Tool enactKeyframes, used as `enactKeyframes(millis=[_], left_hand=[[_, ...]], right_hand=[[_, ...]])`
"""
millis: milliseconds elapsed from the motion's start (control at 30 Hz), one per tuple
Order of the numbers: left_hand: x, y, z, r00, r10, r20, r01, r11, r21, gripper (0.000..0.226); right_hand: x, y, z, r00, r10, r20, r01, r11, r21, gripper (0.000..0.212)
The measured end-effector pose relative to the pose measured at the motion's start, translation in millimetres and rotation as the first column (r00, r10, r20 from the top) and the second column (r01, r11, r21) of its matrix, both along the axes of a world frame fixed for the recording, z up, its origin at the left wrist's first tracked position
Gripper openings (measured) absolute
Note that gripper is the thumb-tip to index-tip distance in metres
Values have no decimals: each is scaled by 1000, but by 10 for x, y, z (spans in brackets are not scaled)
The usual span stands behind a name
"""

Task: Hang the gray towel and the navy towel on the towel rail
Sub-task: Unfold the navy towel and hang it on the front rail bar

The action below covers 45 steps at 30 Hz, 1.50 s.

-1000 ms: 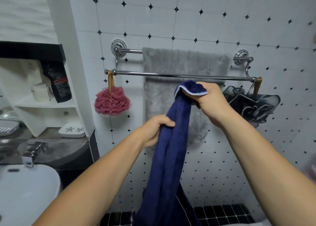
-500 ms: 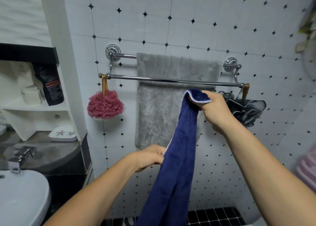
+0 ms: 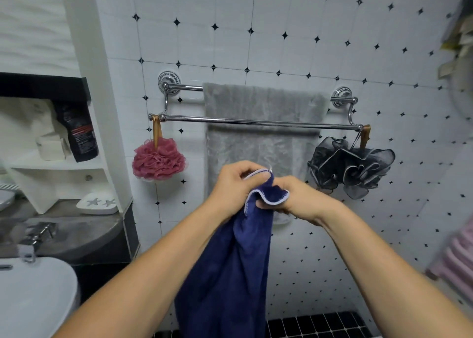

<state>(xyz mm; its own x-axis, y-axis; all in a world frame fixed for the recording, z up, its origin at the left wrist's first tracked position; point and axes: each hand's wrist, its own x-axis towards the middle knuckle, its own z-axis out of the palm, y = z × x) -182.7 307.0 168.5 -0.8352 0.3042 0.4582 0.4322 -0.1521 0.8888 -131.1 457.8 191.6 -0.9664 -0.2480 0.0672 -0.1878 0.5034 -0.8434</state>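
The gray towel (image 3: 263, 132) hangs over the back bar of the chrome double towel rail (image 3: 256, 122) on the tiled wall. The front bar is bare. The navy towel (image 3: 230, 268), with a white stitched edge, hangs down from my two hands below the rail and in front of the gray towel. My left hand (image 3: 233, 186) pinches its top edge at one end. Right beside it, my right hand (image 3: 299, 199) grips the same edge. Both hands are close together, well under the front bar.
A pink bath pouf (image 3: 158, 158) hangs from the rail's left end and a dark gray pouf (image 3: 350, 166) from its right end. At left stand a white shelf unit (image 3: 58, 163) with a black bottle (image 3: 76, 130), a soap dish (image 3: 98, 204), a tap and a white basin (image 3: 33, 294).
My left hand has come up from lower on the navy towel to its top edge. My right hand has dropped lower, and the two hands now meet.
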Motion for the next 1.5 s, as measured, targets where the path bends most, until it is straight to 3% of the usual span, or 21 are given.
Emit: enactKeyframes(millis=[133, 200, 267, 400, 500, 567, 667, 767, 800, 867, 933, 1000, 1067, 1100, 1167, 1233, 1367, 1500], left_hand=[[17, -136, -53, 996, -93, -8, 93, 996, 1, 6], [-4, -288, -236, 980, -183, 75, 187, 981, -57, 24], [-29, -453, -505, 944, -242, 223, 273, 954, -123, 38], [-86, -773, -1044, 897, -145, 419, 327, 853, -406, 21], [-139, -1018, -1247, 881, -14, 474, 296, 797, -527, 30], [-166, -1137, -1241, 854, 40, 519, 225, 870, -438, 41], [-203, -1220, -1140, 823, 17, 568, 66, 990, -124, 52], [-223, -1236, -1019, 777, -144, 612, -14, 969, 246, 54], [-208, -1208, -958, 760, -169, 628, -39, 952, 303, 51], [-158, -1070, -820, 731, -182, 657, -50, 947, 318, 42], [-77, -842, -679, 725, -165, 669, -37, 960, 276, 29], [4, -585, -554, 734, -146, 663, -32, 968, 248, 20], [71, -341, -450, 753, -126, 646, -26, 975, 221, 15], [103, -227, -412, 763, -110, 637, -23, 980, 198, 11], [165, -28, -353, 776, -81, 626, -20, 988, 152, 5], [224, 100, -294, 776, -72, 626, -18, 990, 136, 5], [272, 148, -189, 737, -53, 674, -48, 990, 130, 10], [305, 92, -91, 685, -67, 726, -84, 982, 169, 20]], right_hand=[[28, 30, -16, 996, -50, -72, 43, 994, -96, 17], [52, 56, 29, 990, -73, -125, 54, 987, -152, 7], [66, 123, 83, 977, -118, -179, 81, 976, -204, 13], [35, 297, 179, 931, -300, -209, 226, 922, -315, 17], [15, 428, 243, 891, -417, -181, 310, 849, -428, 15], [-15, 525, 228, 872, -466, -147, 361, 817, -449, 20], [-55, 640, 104, 826, -556, -99, 479, 783, -398, 22], [-90, 772, -39, 722, -691, -23, 630, 671, -390, 21], [-104, 818, -72, 663, -748, 9, 711, 626, -320, 26], [-117, 874, -134, 572, -820, -6, 818, 571, 66, 52], [-94, 818, -201, 584, -804, -114, 749, 479, 459, 76], [-73, 679, -267, 641, -743, -191, 667, 416, 618, 82], [-68, 496, -293, 724, -662, -196, 601, 465, 649, 74], [-70, 412, -306, 762, -622, -179, 583, 539, 608, 66], [-44, 238, -323, 834, -534, -137, 541, 745, 390, 51], [25, 87, -297, 883, -422, -206, 461, 862, 212, 45], [97, -15, -270, 870, -311, -382, 369, 926, 86, 14], [165, -70, -319, 888, -228, -399, 279, 958, 72, 14]])
